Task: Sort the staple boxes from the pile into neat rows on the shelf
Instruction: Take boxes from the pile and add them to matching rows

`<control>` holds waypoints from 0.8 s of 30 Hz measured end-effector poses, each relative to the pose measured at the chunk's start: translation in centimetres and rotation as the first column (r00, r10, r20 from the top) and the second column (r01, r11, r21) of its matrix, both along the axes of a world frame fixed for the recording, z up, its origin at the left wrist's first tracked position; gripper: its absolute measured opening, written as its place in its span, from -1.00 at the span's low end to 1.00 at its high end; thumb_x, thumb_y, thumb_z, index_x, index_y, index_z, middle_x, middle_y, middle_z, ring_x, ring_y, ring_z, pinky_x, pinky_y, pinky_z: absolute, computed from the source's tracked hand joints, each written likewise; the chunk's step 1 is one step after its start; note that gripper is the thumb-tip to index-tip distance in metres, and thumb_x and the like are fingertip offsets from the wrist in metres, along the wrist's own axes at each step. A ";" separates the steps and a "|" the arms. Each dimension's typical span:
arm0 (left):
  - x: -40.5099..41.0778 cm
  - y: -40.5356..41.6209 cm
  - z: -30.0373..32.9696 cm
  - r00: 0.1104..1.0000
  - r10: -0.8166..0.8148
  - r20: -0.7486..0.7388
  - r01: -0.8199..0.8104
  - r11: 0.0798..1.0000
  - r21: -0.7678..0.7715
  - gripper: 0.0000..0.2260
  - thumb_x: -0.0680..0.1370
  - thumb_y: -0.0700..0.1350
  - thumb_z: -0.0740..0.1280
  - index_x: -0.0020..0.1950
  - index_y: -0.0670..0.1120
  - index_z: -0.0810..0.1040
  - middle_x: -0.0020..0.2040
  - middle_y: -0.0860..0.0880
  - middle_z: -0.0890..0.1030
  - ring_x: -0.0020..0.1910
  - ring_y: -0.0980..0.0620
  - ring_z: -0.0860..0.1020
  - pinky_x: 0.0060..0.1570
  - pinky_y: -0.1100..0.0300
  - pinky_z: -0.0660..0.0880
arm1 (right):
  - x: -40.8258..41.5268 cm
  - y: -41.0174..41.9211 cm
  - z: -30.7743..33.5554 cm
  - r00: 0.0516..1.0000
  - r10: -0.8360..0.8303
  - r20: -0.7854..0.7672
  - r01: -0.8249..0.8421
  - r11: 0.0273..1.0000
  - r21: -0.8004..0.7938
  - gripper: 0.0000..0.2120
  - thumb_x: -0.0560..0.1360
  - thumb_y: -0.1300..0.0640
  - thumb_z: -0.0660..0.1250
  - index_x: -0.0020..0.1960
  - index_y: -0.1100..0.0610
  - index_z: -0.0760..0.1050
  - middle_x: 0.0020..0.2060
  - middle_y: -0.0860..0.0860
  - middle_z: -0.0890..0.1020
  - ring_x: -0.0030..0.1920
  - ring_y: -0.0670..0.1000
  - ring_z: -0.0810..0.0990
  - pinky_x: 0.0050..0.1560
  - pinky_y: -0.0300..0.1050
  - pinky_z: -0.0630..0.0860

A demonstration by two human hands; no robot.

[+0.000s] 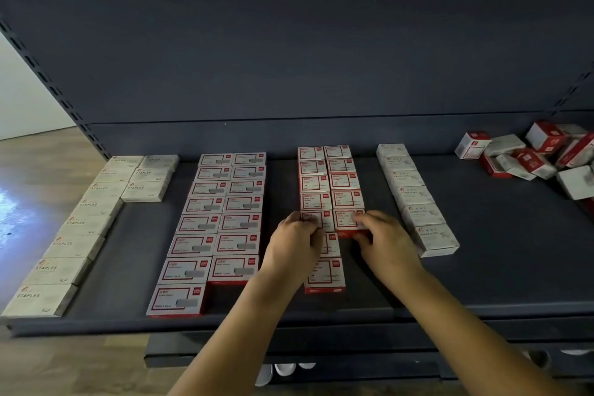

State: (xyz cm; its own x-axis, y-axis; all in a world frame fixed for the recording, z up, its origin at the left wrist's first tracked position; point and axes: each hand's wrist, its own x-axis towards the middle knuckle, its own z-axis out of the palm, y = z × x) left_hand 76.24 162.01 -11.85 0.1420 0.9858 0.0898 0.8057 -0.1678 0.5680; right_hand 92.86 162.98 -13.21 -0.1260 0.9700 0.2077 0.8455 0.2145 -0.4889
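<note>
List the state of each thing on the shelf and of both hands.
Left hand: fingers curled on a red box in the third block.
Right hand: pinching the box beside it.
Red-and-white rows: flat, aligned.
Grey staples rows: flat, aligned.
Paper clips column: aligned.
Pile: jumbled, unsorted.

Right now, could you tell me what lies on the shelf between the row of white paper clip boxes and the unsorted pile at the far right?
Nothing: in the head view, bare dark shelf separates the paper clip row from the pile.
</note>
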 end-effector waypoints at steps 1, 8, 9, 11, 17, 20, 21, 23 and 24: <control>0.0 0.0 0.1 1.000 -0.004 -0.007 0.004 1.000 -0.010 -0.75 0.59 -0.05 0.23 0.22 -0.06 0.55 0.19 0.01 0.50 0.13 0.07 0.53 0.01 0.38 0.42 | 0.1 -0.1 0.5 1.000 0.004 0.013 -0.003 1.000 -0.018 -0.65 0.51 0.21 0.30 0.29 0.11 0.46 0.19 -0.01 0.51 0.22 0.02 0.45 0.14 -0.17 0.43; 2.0 -1.2 2.5 0.991 -0.063 -0.119 0.084 0.981 0.177 -0.62 0.56 -0.11 0.30 0.38 -0.04 0.42 0.43 -0.02 0.33 0.45 -0.09 0.21 0.27 0.13 0.32 | 1.7 -1.6 3.8 0.991 0.099 -0.086 -0.093 0.993 0.069 -0.59 0.51 0.26 0.31 0.34 0.15 0.42 0.33 0.04 0.42 0.33 0.04 0.37 0.21 -0.35 0.19; 2.8 -1.3 2.8 0.989 -0.093 -0.118 0.117 0.970 0.215 -0.62 0.55 -0.13 0.30 0.36 -0.07 0.44 0.41 -0.05 0.37 0.43 -0.11 0.24 0.27 0.10 0.33 | 2.2 -1.7 4.0 0.990 0.111 -0.088 -0.104 0.991 0.084 -0.59 0.50 0.28 0.31 0.34 0.16 0.42 0.33 0.06 0.43 0.32 0.05 0.38 0.21 -0.34 0.18; 4.6 -1.3 3.0 0.983 -0.131 -0.130 0.162 0.949 0.271 -0.64 0.52 -0.12 0.27 0.32 -0.10 0.48 0.35 -0.09 0.44 0.38 -0.14 0.33 0.21 0.01 0.42 | 3.4 -1.9 4.1 0.991 0.119 -0.067 -0.114 0.991 0.075 -0.59 0.52 0.25 0.29 0.36 0.16 0.40 0.36 0.05 0.38 0.36 0.06 0.34 0.24 -0.31 0.16; 10.3 -1.5 3.2 0.982 -0.146 -0.123 0.178 0.932 0.316 -0.69 0.46 -0.09 0.25 0.15 -0.14 0.58 0.16 -0.15 0.56 0.18 -0.21 0.52 -0.03 0.01 0.55 | 9.1 -1.8 3.6 0.992 0.108 -0.066 -0.105 0.993 0.057 -0.64 0.45 0.30 0.37 0.25 0.27 0.49 0.24 0.16 0.50 0.25 0.19 0.46 0.16 -0.16 0.32; 13.3 -1.5 3.0 0.977 -0.166 -0.131 0.202 0.919 0.339 -0.69 0.47 -0.07 0.22 0.14 -0.14 0.58 0.15 -0.12 0.58 0.17 -0.20 0.53 -0.03 0.02 0.55 | 12.5 -1.8 3.6 0.991 0.099 -0.089 -0.094 0.993 0.065 -0.63 0.42 0.35 0.39 0.22 0.28 0.51 0.21 0.16 0.53 0.21 0.20 0.49 0.13 -0.17 0.32; 14.3 -1.4 3.0 0.977 -0.174 -0.127 0.207 0.921 0.331 -0.67 0.48 -0.05 0.18 0.14 -0.14 0.58 0.15 -0.11 0.58 0.18 -0.18 0.52 -0.03 0.01 0.56 | 13.6 -1.8 3.5 0.991 0.091 -0.095 -0.085 0.995 0.060 -0.62 0.43 0.34 0.38 0.24 0.27 0.50 0.23 0.15 0.51 0.24 0.18 0.46 0.16 -0.18 0.30; 16.2 -1.3 2.6 0.978 -0.169 -0.124 0.200 0.927 0.317 -0.66 0.48 -0.03 0.18 0.13 -0.15 0.58 0.14 -0.11 0.58 0.19 -0.16 0.52 -0.03 -0.01 0.58 | 15.8 -1.6 3.0 0.992 0.070 -0.101 -0.065 0.997 0.050 -0.63 0.46 0.30 0.36 0.26 0.26 0.48 0.26 0.14 0.49 0.29 0.15 0.43 0.22 -0.19 0.25; 17.1 -1.2 2.4 0.979 -0.161 -0.122 0.191 0.932 0.308 -0.66 0.48 -0.03 0.18 0.14 -0.15 0.58 0.15 -0.12 0.58 0.19 -0.16 0.52 -0.03 -0.03 0.59 | 16.9 -1.5 2.8 0.993 0.062 -0.104 -0.058 0.997 0.050 -0.64 0.46 0.29 0.37 0.26 0.26 0.49 0.26 0.15 0.49 0.30 0.15 0.43 0.22 -0.19 0.25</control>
State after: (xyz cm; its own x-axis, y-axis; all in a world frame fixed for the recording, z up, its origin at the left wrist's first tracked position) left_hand 93.37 160.83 -9.47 0.3336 0.8668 0.3706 0.7934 -0.4704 0.3862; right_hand 109.74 161.49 -10.39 -0.1587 0.9503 0.2678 0.7750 0.2880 -0.5625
